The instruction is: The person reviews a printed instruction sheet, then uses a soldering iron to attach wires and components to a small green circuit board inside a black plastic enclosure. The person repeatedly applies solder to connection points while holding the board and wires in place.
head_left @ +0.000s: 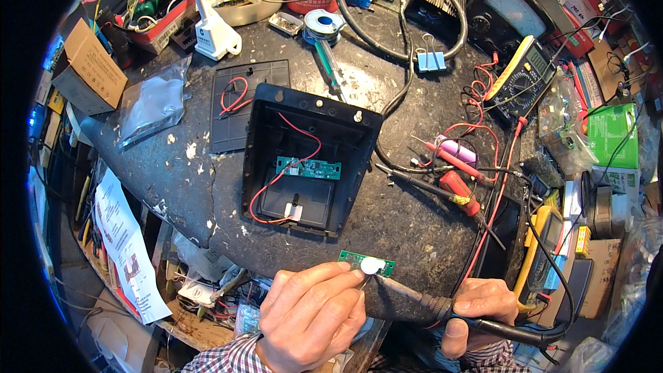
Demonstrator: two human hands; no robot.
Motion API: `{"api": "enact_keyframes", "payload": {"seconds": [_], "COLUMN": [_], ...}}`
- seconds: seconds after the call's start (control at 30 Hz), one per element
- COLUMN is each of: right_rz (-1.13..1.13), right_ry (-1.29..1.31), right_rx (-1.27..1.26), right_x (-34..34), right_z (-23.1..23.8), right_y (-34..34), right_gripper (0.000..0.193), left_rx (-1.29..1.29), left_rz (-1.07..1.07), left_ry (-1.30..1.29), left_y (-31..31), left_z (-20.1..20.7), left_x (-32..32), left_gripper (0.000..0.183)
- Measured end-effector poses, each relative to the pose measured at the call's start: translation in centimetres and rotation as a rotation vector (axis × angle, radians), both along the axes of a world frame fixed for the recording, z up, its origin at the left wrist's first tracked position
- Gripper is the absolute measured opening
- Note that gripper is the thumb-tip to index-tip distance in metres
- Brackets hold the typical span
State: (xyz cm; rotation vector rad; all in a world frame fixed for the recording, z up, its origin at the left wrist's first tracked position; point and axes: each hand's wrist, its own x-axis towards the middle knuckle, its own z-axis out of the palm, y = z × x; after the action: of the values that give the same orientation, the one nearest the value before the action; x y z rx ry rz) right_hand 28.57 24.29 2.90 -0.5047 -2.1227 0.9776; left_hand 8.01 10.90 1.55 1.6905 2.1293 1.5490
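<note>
Near the bench's front edge is a small green circuit board with a white round dome on it. My left hand is closed, its thumb and fingertips pinching at the board beside the dome; the exact grip is partly hidden. My right hand wraps round the handle of a soldering iron, whose tip meets the board just below the dome. Beyond my hands lies a black plastic housing, its open side up. Inside it sit another green circuit board and a red wire.
Behind the housing lie a black cover plate, a solder spool and a white bottle. To the right are a yellow multimeter, a red-handled screwdriver, test leads and cables. A paper sheet hangs at the left.
</note>
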Motion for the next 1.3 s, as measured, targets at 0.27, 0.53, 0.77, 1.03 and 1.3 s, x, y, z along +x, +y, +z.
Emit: {"api": "enact_keyframes", "payload": {"seconds": [0.27,0.53,0.77,1.03,1.3], "right_rz": [0.031,-0.240,-0.013,-0.160,-0.017], "right_ry": [0.025,0.337,0.266,0.270,-0.058], "right_rx": [0.000,-0.062,0.051,0.043,0.194], "right_x": [-0.1,-0.3,0.7,-1.8,-4.1], "right_z": [-0.2,-0.6,-0.6,0.7,3.0], "right_y": [0.4,-0.4,1.0,-0.2,0.2], "right_gripper": [0.035,0.047,0.034,0.029,0.031], "left_rx": [-0.009,-0.129,-0.015,-0.430,-0.484], "left_rz": [-0.007,-0.041,-0.137,-0.159,-0.019], "left_ry": [-0.008,0.026,-0.134,-0.186,-0.213], "left_y": [-0.2,-0.5,-5.3,-13.1,-10.3], "left_z": [0.0,0.9,2.6,0.4,5.7], "left_x": [0.1,-0.1,0.0,1.1,-4.4], "left_gripper": [0.022,0.018,0.024,0.016,0.021]}}
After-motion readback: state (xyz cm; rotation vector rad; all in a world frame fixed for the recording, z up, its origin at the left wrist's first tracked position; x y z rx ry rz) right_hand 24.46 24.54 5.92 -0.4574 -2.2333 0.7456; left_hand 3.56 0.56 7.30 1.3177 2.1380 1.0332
